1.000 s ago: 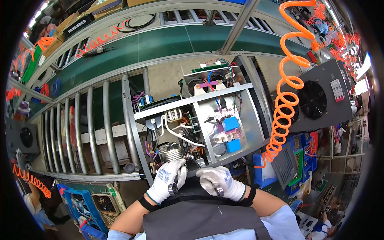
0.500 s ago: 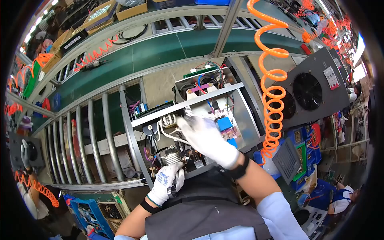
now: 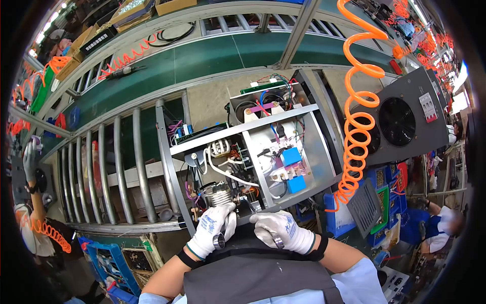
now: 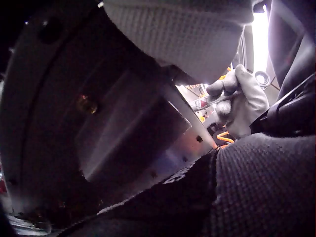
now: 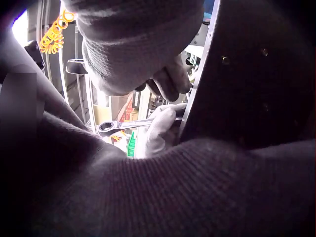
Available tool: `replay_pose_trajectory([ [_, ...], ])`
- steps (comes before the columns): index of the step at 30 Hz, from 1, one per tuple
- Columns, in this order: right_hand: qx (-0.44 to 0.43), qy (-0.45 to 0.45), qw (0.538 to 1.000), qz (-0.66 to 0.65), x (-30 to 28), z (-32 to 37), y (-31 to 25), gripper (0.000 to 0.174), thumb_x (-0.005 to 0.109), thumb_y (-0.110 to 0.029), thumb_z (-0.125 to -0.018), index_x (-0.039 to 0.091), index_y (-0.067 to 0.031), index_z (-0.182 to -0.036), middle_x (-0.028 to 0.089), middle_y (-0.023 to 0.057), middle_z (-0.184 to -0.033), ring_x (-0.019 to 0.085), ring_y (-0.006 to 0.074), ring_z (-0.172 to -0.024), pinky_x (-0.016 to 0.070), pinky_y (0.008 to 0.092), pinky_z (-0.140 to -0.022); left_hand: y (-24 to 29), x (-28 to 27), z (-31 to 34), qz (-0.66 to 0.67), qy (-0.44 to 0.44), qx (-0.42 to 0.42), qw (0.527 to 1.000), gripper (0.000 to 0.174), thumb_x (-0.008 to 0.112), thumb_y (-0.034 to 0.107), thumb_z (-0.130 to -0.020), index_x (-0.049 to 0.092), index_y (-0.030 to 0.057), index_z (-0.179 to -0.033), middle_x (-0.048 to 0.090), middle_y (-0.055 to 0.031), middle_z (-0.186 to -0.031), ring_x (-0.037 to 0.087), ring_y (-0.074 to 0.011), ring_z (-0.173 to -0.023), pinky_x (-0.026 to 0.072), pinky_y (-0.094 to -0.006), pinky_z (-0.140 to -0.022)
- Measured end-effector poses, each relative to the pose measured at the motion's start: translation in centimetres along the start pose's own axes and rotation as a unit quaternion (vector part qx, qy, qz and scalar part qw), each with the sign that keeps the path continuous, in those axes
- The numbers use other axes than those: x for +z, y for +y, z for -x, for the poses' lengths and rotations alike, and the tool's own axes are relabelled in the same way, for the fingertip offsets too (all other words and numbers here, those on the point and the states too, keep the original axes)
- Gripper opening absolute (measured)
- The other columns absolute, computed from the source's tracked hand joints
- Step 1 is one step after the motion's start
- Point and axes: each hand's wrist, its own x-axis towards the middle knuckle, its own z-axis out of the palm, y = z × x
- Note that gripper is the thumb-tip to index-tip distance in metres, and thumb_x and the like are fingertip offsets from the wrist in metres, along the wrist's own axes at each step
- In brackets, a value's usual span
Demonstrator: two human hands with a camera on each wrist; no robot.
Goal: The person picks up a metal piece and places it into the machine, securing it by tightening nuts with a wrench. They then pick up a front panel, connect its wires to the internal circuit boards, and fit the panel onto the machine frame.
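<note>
Both hands wear white gloves at the front edge of an open metal chassis (image 3: 271, 206). My left hand (image 3: 214, 229) grips a combination wrench, its ring end (image 5: 107, 128) sticking out behind the fingers; its other end goes in by a coiled metal part (image 3: 221, 197). A little to the right, my right hand (image 3: 283, 230) grips a second wrench, whose ring end (image 3: 278, 242) shows below the palm. Its front end points at the chassis edge near the left hand's work. What the wrench tips bear on is hidden by gloves and panel.
Inside the chassis are white cables (image 3: 228, 175), blue blocks (image 3: 291, 157) and a green circuit board (image 3: 263, 87). Metal rollers (image 3: 116, 167) run to the left. An orange coiled hose (image 3: 360, 126) hangs at the right, before a grey fan panel (image 3: 400, 121). Parts bins (image 3: 379, 202) stand right.
Half a second ago my right hand was reaching over the chassis toward the white cables. It has come back to the front edge beside the left hand, which has stayed by the coiled part.
</note>
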Motion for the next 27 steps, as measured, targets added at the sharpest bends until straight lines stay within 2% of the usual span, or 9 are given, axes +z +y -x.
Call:
replay_pose_trajectory([
  [6,-0.065,-0.008,0.996,0.053,-0.1,-1.6,-0.6,0.019,0.071,-0.009,-0.075,0.06,-0.0036,-0.089,0.067,0.0103,-0.093,0.067,0.0267,-0.069,0.0548,0.0329,-0.057,0.0,-0.3,0.0,0.006,-0.004,0.005,1.0,0.028,0.064,0.004,-0.078,0.06,0.0025,-0.106,0.065,-0.0145,-0.084,0.064,-0.0328,-0.076,0.0496,-0.0403,-0.07],
  [13,0.005,-0.051,0.998,0.049,1.0,-1.7,-1.5,0.019,0.071,-0.011,-0.076,0.061,-0.0036,-0.091,0.066,0.01,-0.089,0.066,0.0274,-0.066,0.0533,0.0338,-0.054,0.0,-0.5,0.0,0.031,-0.002,0.011,0.999,0.027,0.063,0.0,-0.079,0.061,0.0013,-0.106,0.063,-0.0148,-0.083,0.062,-0.0339,-0.073,0.0493,-0.0407,-0.068],
  [17,0.033,0.049,0.996,0.062,1.5,-4.9,-1.2,0.012,0.061,0.0,-0.076,0.062,-0.0018,-0.088,0.064,0.0143,-0.09,0.065,0.0315,-0.076,0.0534,0.0368,-0.063,-0.2,-0.2,0.1,0.019,0.023,0.047,0.998,0.027,0.062,-0.001,-0.079,0.06,0.0009,-0.106,0.062,-0.0146,-0.082,0.061,-0.0342,-0.072,0.0491,-0.0407,-0.067],
  [20,-0.076,0.053,0.961,0.259,1.9,-9.6,1.8,0.028,0.061,-0.003,-0.079,0.056,-0.0013,-0.106,0.059,0.0158,-0.086,0.062,0.0323,-0.067,0.0512,0.0393,-0.058,-0.1,-0.7,0.0,0.007,-0.079,-0.011,0.997,0.028,0.061,0.006,-0.081,0.059,0.0009,-0.109,0.064,-0.0163,-0.085,0.063,-0.0341,-0.078,0.0492,-0.0405,-0.072],
  [22,0.216,-0.041,0.975,0.038,2.1,-13.0,0.9,0.033,0.052,-0.029,-0.093,0.055,0.0003,-0.107,0.062,0.0195,-0.085,0.064,0.0361,-0.074,0.0521,0.042,-0.063,0.5,-0.8,-0.6,0.053,-0.012,-0.032,0.998,0.023,0.059,0.005,-0.082,0.061,0.0001,-0.104,0.062,-0.0178,-0.076,0.062,-0.0365,-0.071,0.0493,-0.0433,-0.067],
  [24,0.189,-0.089,0.97,0.122,3.9,-13.7,1.5,0.043,0.045,-0.04,-0.096,0.055,0.0001,-0.109,0.063,0.0211,-0.083,0.064,0.0373,-0.078,0.0517,0.0434,-0.065,0.8,-0.4,-0.9,0.073,0.022,-0.025,0.997,0.015,0.057,0.003,-0.082,0.062,0.0,-0.096,0.06,-0.0186,-0.071,0.061,-0.0381,-0.067,0.0485,-0.0463,-0.065],
  [25,0.213,-0.109,0.967,0.089,3.2,-14.0,-0.2,0.037,0.051,-0.033,-0.094,0.055,-0.0008,-0.11,0.063,0.0221,-0.085,0.064,0.0368,-0.078,0.0515,0.0437,-0.065,0.4,-0.2,-0.6,0.049,-0.006,-0.02,0.999,0.013,0.057,0.003,-0.082,0.061,0.0009,-0.094,0.059,-0.0177,-0.07,0.06,-0.0375,-0.066,0.0482,-0.046,-0.064],
  [26,0.027,-0.054,0.971,0.231,3.7,-13.1,0.2,0.031,0.056,-0.026,-0.09,0.057,-0.0023,-0.111,0.064,0.0203,-0.083,0.066,0.033,-0.078,0.052,0.0434,-0.064,0.2,-0.3,-0.4,0.022,-0.034,-0.016,0.999,0.011,0.057,0.003,-0.081,0.06,0.0018,-0.092,0.059,-0.0169,-0.069,0.06,-0.0368,-0.064,0.0478,-0.0456,-0.063],
  [27,0.068,-0.027,0.983,0.171,3.6,-11.6,0.0,0.028,0.058,-0.022,-0.088,0.058,-0.0032,-0.109,0.064,0.0177,-0.081,0.066,0.031,-0.076,0.0528,0.0428,-0.064,0.3,-0.4,-0.2,-0.004,-0.053,-0.021,0.998,0.008,0.058,0.003,-0.081,0.057,0.0033,-0.089,0.059,-0.0153,-0.07,0.06,-0.0348,-0.063,0.0477,-0.0441,-0.062],
])
